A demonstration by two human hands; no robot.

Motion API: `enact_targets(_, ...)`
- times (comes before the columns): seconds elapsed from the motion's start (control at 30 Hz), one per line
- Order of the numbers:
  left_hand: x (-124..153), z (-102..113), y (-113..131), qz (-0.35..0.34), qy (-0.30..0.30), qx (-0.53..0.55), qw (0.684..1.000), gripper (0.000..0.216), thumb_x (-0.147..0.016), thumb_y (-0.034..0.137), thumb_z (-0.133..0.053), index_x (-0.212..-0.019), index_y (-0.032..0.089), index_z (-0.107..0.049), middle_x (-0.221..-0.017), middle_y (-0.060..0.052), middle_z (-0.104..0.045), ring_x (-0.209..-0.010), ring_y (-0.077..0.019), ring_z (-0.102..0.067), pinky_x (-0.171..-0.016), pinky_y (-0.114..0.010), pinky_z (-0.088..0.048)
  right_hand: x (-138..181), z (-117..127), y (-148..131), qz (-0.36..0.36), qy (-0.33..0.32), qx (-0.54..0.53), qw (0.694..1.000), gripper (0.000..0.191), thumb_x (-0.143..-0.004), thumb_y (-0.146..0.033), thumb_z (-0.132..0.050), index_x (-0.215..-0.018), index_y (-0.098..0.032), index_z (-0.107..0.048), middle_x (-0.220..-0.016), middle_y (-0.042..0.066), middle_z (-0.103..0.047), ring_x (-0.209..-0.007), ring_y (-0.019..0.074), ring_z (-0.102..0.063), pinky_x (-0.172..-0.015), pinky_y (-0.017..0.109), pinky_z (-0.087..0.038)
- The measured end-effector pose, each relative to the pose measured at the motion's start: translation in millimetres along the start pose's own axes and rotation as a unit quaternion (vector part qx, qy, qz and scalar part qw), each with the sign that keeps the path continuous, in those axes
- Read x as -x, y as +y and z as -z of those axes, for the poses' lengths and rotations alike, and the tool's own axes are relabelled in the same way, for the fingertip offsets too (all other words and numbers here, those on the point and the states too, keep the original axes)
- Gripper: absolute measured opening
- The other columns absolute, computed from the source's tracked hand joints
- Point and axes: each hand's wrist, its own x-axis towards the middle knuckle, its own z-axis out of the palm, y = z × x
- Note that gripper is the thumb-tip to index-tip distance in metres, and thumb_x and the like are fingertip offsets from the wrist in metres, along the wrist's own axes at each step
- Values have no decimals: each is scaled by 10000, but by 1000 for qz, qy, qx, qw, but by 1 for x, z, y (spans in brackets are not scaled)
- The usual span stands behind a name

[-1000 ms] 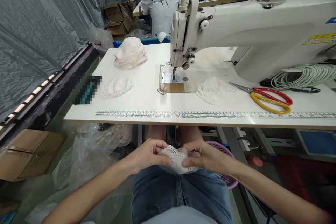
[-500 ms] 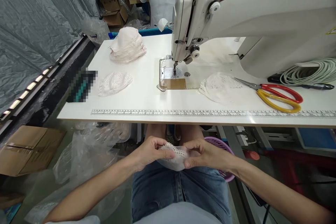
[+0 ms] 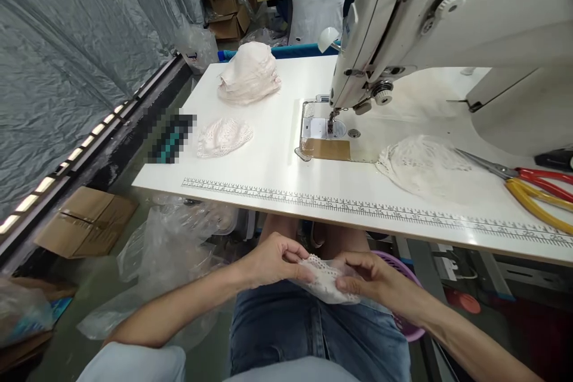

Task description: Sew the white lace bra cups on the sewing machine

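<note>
Over my lap, below the table's front edge, I hold a small white lace-edged fabric piece (image 3: 326, 282). My left hand (image 3: 282, 262) pinches its left end between thumb and fingers. At the other end my right hand (image 3: 369, 279) is closed on the fabric, thumb on top. A similar lace piece (image 3: 224, 137) lies on the left of the table, and a pale pink stack of fabric (image 3: 249, 74) sits behind it. Another white lace piece (image 3: 423, 164) rests right of the needle plate. What the fabric in my hands is for does not show.
The white sewing machine (image 3: 403, 30) stands over the table (image 3: 273, 173). Red and yellow scissors (image 3: 523, 179) lie at the right. A purple basket (image 3: 414, 331) is beside my right leg. Plastic bags (image 3: 156, 262) and a carton (image 3: 87, 221) are on the floor. A person (image 3: 317, 0) sits beyond.
The camera view has turned, so the table and machine appear tilted and farther right. Both hands still hold the fabric, with its lace side now turned more upward.
</note>
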Motion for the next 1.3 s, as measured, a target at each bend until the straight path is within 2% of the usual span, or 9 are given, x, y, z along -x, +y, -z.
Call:
enact_targets(0.27,1,3,-3,-65,-11,-86,994,260,-722,339,-660,-764,84,-685,-605,-17,-586,-545,-87,-456,-514,-188,-342,-3,-8,-6,94,22,129,987,378,-871,-497,-482,-754,-163,-616,-686,10,-552,-629,131,-484,-558,223,-356)
enact_targets(0.43,-1,1,-3,-31,2,-93,995,226,-716,302,-645,-677,79,-640,-491,43,-428,-463,-46,-305,-432,-181,-204,-6,-17,-1,162,145,304,928,353,-925,-436,-403,-788,-193,-620,-636,19,-552,-579,138,-486,-521,223,-341)
enact_targets(0.53,-2,2,-2,-2,10,-59,998,233,-696,312,-661,-686,80,-640,-509,32,-471,-474,-54,-349,-452,-180,-248,-6,-19,4,187,173,337,907,289,-936,-388,-401,-898,-204,-621,-700,39,-595,-648,158,-529,-577,234,-375)
enact_targets(0.67,-5,3,-3,5,-7,-12,1000,233,-677,309,-683,-732,83,-665,-581,-3,-563,-521,-75,-440,-512,-187,-328,-7,-17,5,152,140,261,943,280,-933,-404,-409,-946,-198,-598,-699,17,-586,-583,126,-488,-514,215,-337)
enact_targets(0.8,-5,6,-2,10,-28,-13,999,240,-655,318,-709,-719,89,-677,-576,2,-570,-508,-71,-432,-504,-186,-320,-8,-11,-1,87,22,113,990,342,-835,-494,-546,-875,-160,-611,-675,-1,-555,-587,115,-457,-513,210,-322)
enact_targets(0.9,-3,12,2,9,-40,-36,999,260,-665,346,-710,-724,94,-694,-596,-6,-592,-533,-81,-453,-527,-192,-342,-8,-8,-3,52,-11,56,997,320,-745,-465,-665,-713,-148,-635,-651,-9,-547,-619,116,-457,-567,219,-338)
enact_targets(1.03,-2,21,5,16,-62,-21,998,266,-677,369,-711,-755,114,-703,-661,-15,-625,-607,-98,-506,-602,-204,-394,-8,-9,-3,20,-26,11,999,289,-757,-440,-662,-727,-153,-648,-634,-10,-534,-596,112,-450,-549,224,-324)
enact_targets(1.13,-5,20,2,21,-82,8,996,260,-627,308,-760,-809,134,-697,-721,-12,-638,-668,-109,-536,-655,-212,-418,-10,-11,-5,14,-42,4,999,301,-761,-446,-653,-747,-146,-640,-605,-16,-503,-549,99,-418,-509,221,-291)
enact_targets(1.3,-12,6,-5,20,-57,2,998,282,-559,310,-804,-715,111,-681,-630,1,-597,-589,-96,-501,-563,-197,-383,-9,-8,-7,30,-35,27,999,281,-772,-416,-651,-744,-137,-640,-588,-28,-480,-529,82,-372,-483,209,-259)
